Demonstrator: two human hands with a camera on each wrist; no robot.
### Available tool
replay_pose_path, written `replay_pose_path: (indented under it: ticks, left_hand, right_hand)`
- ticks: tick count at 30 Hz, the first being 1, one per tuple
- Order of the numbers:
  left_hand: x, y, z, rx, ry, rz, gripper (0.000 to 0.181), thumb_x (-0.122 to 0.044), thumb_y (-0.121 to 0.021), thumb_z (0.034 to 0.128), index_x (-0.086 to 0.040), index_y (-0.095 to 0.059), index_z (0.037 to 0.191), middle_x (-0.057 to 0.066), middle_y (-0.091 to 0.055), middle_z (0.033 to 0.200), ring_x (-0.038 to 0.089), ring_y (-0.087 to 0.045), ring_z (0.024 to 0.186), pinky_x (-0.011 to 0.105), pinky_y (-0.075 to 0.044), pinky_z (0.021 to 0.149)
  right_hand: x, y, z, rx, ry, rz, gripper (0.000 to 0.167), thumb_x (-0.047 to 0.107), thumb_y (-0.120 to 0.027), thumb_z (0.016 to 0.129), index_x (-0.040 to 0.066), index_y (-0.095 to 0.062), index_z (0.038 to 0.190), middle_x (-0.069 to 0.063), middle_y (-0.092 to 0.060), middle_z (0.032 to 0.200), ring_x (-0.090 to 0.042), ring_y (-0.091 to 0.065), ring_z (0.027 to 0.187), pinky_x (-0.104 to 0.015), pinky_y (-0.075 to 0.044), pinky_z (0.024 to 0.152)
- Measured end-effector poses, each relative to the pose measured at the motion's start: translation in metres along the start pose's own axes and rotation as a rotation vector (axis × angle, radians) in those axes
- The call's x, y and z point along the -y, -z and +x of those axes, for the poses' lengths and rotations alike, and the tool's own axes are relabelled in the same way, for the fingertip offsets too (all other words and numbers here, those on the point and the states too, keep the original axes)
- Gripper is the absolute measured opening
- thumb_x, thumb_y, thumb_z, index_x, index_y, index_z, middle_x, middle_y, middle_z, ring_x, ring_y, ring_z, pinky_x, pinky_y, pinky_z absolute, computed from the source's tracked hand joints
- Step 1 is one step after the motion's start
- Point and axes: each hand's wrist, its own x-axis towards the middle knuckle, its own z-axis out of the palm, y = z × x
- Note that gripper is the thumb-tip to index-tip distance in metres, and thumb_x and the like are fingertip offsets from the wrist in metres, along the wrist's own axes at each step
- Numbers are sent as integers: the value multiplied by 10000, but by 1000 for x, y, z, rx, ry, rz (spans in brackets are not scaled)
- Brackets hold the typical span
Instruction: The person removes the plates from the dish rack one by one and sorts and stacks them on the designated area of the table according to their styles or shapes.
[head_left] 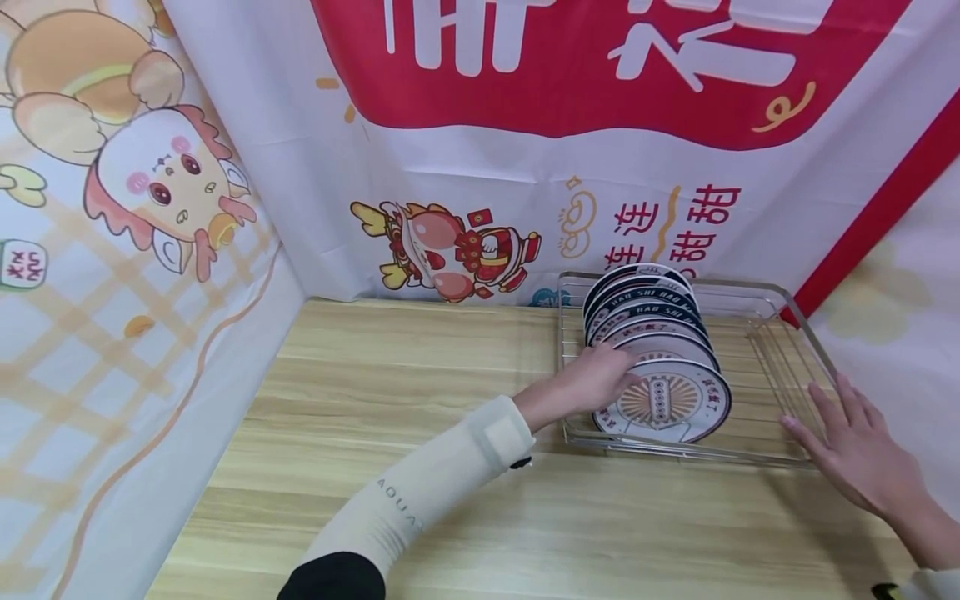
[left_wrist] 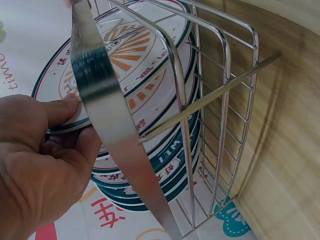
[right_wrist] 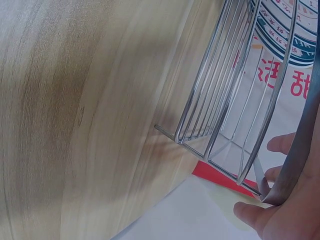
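Head view: front plate (head_left: 663,404) leans in the wire rack (head_left: 813,337), nearest the person, ahead of a row of other plates (head_left: 647,298) running away toward the backdrop. Plate is round, so no long axis; its face is toward the person. Left hand (head_left: 596,379) is the nearer one, at the plate's upper-left edge. Right hand (head_left: 862,454) is well apart from the plate, at the rack's right end, fingers spread and straight.

Left wrist view: thumb lies on the front plate's face, fingers behind it; left hand pinches the edge.

Right wrist view: right hand is at the rack's corner, fingers past the flat rim, thumb outside. Contact looks likely; pressure, cannot tell. It holds no plate.
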Motion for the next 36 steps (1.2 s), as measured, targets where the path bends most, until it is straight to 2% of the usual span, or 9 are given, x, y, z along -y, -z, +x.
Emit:
replay_pose_path:
  ticks: [4, 9, 12, 18, 23, 28, 30, 35, 36]
  left_hand:
    - [-2, 6, -3, -50, 10, 1, 209, -263, -592, 1101, -116, -729, 1044, -44, -640, 762, 60, -587, 675, 176, -447, 596]
    - [-6, 18, -8, -103, -19, -23, 216, -242, -591, 1101, -128, -751, 1191, -21, -772, 953, 39, -685, 779, 135, -500, 674]
    - [-10, 28, -13, -131, -49, -60, 240, -216, -590, 1100, -130, -739, 1269, 6, -796, 1099, 45, -723, 872, 123, -514, 719]
    - [-13, 54, -26, -199, -62, -132, 244, -190, -586, 1100, -101, -724, 1281, 49, -793, 1166, 83, -753, 943, 98, -520, 726]
    - [-8, 81, -36, -305, -34, -213, 267, -168, -588, 1096, -59, -708, 1309, 98, -799, 1117, 110, -769, 860, 86, -524, 668]
    - [3, 108, -46, -385, 25, -303, 352, -159, -576, 1101, -6, -636, 1412, 172, -789, 1067, 139, -653, 572, 172, -477, 470]
    - [9, 118, -50, -401, 63, -341, 370, -161, -567, 1106, 14, -614, 1429, 199, -781, 1075, 170, -674, 586, 200, -496, 462]
    - [30, 136, -60, -480, 153, -375, 353, -172, -591, 1099, 39, -645, 1376, 215, -777, 1085, 247, -789, 837, 199, -590, 599]
    - [35, 139, -62, -496, 172, -367, 342, -180, -602, 1095, 35, -660, 1355, 206, -780, 1066, 242, -788, 830, 197, -589, 601]
  right_hand:
    - [1, 1, -1, 3, -1, 1, 864, 517, -463, 1099, -47, -109, 1650, -349, 136, 1690, -639, 51, 1524, -917, -296, 869]
    - [0, 2, -1, 0, 5, -1, 857, 509, -460, 1102, -50, -110, 1649, -359, 127, 1687, -636, 64, 1525, -911, -283, 897]
    - [0, 2, -1, -7, 13, -4, 851, 503, -459, 1104, -51, -112, 1650, -356, 133, 1686, -631, 72, 1527, -908, -267, 918]
    - [1, 0, -1, -6, 21, 0, 843, 497, -455, 1107, -48, -113, 1651, -358, 132, 1685, -640, 58, 1522, -897, -256, 939]
    - [0, -1, -2, -9, 10, -10, 844, 504, -453, 1106, -52, -123, 1648, -367, 117, 1684, -642, 43, 1521, -895, -283, 929]
    - [0, -1, -2, -14, 11, -9, 839, 501, -453, 1107, -51, -128, 1649, -366, 110, 1686, -637, 49, 1524, -892, -285, 930]
    - [0, 0, -2, -14, 13, -6, 836, 501, -448, 1109, -48, -124, 1650, -366, 111, 1686, -628, 64, 1529, -889, -274, 941]
    - [1, -1, -1, -16, 21, -1, 829, 494, -445, 1112, -42, -119, 1653, -369, 112, 1684, -624, 59, 1533, -877, -265, 964]
    - [1, -1, -1, -16, 23, 1, 827, 492, -446, 1113, -42, -121, 1653, -371, 109, 1684, -622, 58, 1534, -875, -266, 966]
